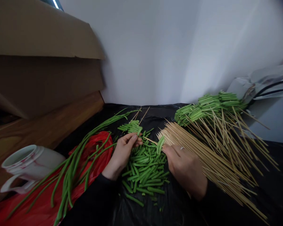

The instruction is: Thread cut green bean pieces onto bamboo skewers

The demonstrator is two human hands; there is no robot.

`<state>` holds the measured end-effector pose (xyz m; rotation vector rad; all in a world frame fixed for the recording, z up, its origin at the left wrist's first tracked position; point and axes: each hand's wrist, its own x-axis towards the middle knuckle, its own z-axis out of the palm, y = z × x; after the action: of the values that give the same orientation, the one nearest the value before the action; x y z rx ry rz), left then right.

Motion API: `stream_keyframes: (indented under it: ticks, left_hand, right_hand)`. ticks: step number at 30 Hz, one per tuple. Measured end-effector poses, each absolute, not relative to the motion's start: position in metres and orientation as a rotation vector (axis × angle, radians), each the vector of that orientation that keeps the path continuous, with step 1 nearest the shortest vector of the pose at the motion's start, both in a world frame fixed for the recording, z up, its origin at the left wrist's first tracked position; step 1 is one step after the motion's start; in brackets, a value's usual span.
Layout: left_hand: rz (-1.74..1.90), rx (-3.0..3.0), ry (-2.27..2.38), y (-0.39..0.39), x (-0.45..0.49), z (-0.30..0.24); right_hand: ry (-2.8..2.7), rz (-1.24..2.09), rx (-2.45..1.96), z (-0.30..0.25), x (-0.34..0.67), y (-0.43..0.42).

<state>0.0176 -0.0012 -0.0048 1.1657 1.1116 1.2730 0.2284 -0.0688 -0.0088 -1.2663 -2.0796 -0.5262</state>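
My right hand (182,164) is closed on a thin wooden skewer (149,140), whose bare tip points left. A few cut green bean pieces (160,145) are threaded on it close to my fingers. My left hand (124,150) pinches a short green bean piece (139,132) near the skewer's tip; whether the two touch I cannot tell. Below both hands lies a loose heap of cut green beans (147,179) on black plastic sheeting (132,210). Just beyond my left hand are skewers filled with bean pieces (131,126).
Bare skewers (202,150) lie bundled at the right, beside a pile of filled bean skewers (209,105). Long uncut beans (77,150) rest on a red plastic bag (94,171) at left. A white mug (33,163) and a cardboard box (47,72) stand further left. A pale wall (151,56) closes the back.
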Motion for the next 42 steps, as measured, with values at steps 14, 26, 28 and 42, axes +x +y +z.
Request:
stream_keyframes:
  ticks: [14, 26, 28, 42]
  left_hand:
    - [1.059, 0.544, 0.74, -0.0061, 0.0171, 0.002]
    - [1.039, 0.569, 0.747, -0.0069, 0.0179, 0.0013]
    - [1.038, 0.576, 0.752, -0.0067, 0.0179, 0.0012]
    - [1.089, 0.636, 0.856, -0.0086, 0.0205, 0.0028]
  right_hand:
    - [-2.089, -0.558, -1.223, -0.0111, 0.2261, -0.0717]
    - [-2.087, -0.562, -1.214, -0.0093, 0.2248, -0.073]
    - [-2.092, -0.567, -1.226, -0.0095, 0.2248, -0.0733]
    - [-2.127, -0.569, -1.26, -0.0115, 0.2233, -0.0756]
